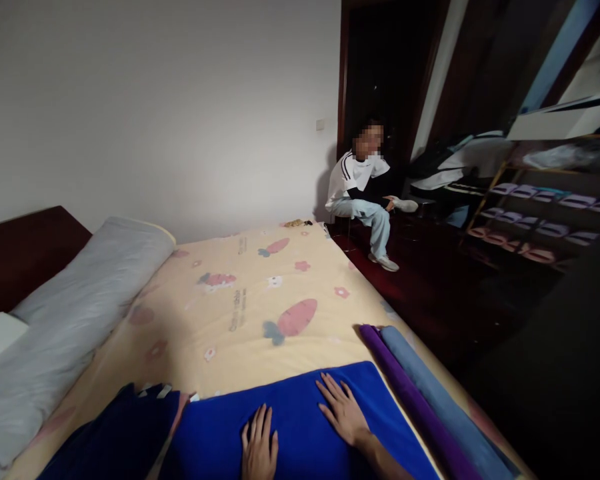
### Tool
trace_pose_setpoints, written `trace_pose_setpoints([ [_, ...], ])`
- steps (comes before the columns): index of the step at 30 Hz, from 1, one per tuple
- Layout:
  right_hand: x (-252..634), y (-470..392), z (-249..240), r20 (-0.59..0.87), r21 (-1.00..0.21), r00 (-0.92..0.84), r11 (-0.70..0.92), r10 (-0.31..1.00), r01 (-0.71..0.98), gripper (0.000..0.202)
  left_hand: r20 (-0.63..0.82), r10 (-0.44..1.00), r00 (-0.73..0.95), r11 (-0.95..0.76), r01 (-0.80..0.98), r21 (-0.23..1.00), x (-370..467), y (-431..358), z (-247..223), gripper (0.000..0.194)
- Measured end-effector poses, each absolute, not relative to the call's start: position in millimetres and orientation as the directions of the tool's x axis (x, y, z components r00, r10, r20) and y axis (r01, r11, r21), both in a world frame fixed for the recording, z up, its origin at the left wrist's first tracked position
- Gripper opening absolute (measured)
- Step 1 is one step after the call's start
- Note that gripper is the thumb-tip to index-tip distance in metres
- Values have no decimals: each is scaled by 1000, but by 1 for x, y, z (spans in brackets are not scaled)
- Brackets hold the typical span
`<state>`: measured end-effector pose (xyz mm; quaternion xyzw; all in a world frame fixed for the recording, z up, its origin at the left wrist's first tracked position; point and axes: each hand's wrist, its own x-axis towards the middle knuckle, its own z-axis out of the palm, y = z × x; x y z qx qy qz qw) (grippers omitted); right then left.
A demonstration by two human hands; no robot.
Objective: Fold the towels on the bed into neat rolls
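A bright blue cloth [300,413] lies spread flat on the bed, its near part running out of the picture. My left hand [259,445] rests palm down on its middle, fingers stretched out. Further right and a little farther off, my right hand [344,410] also lies flat on the cloth with its fingers spread. To the left is a dark navy cloth [115,433] with small white tags on its far edge. Along the right side lie a rolled purple cloth [410,400] and a rolled grey-blue cloth [440,393], side by side.
The bed carries a yellow sheet [250,267] with carrot prints. A long grey pillow [95,293] lies by the dark headboard [30,247]. A seated person [360,187] is beyond the bed's far corner. At right stands a rack [485,200] with several pairs of slippers.
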<state>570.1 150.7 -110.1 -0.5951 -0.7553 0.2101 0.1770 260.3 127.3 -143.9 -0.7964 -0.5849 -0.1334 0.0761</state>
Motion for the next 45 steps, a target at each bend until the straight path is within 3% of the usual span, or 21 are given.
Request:
trace_pose_setpoints([
  [3,591,155,-112,60,-561,-11,43,998,827,51,324,925,197,-222,974,40,244,135,-136,47],
  [7,637,166,-113,70,-452,262,-203,963,869,50,361,925,-121,101,992,75,190,160,-112,49],
  [9,657,172,-109,42,-418,296,-252,954,873,51,351,888,-296,273,955,113,155,177,-98,53],
  [12,672,182,-101,-3,-373,290,-270,957,888,53,187,867,-461,438,886,151,111,201,-84,54],
  [15,674,193,-91,-42,-334,261,-259,965,906,52,28,875,-484,476,868,138,87,215,-77,50],
  [20,672,209,-75,-88,-273,271,-285,959,919,44,-29,858,-514,514,853,89,76,224,-69,39],
  [29,675,221,-57,-113,-210,323,-340,940,917,43,-110,903,-416,421,907,22,54,229,-49,37],
  [33,663,212,-57,-62,-226,314,-320,947,920,46,65,894,-443,442,896,31,77,220,-53,43],
  [35,640,202,-63,-15,-241,259,-255,966,936,47,234,909,-345,346,937,38,114,212,-60,49],
  [38,577,185,-80,43,-305,61,-46,997,951,48,360,933,-18,-5,998,62,200,196,-83,56],
  [41,508,172,-100,100,-462,-223,244,970,853,52,301,938,171,-219,967,132,283,181,-114,59],
  [45,491,168,-115,64,-498,-352,336,934,800,55,199,955,220,-258,946,194,306,171,-147,58],
])
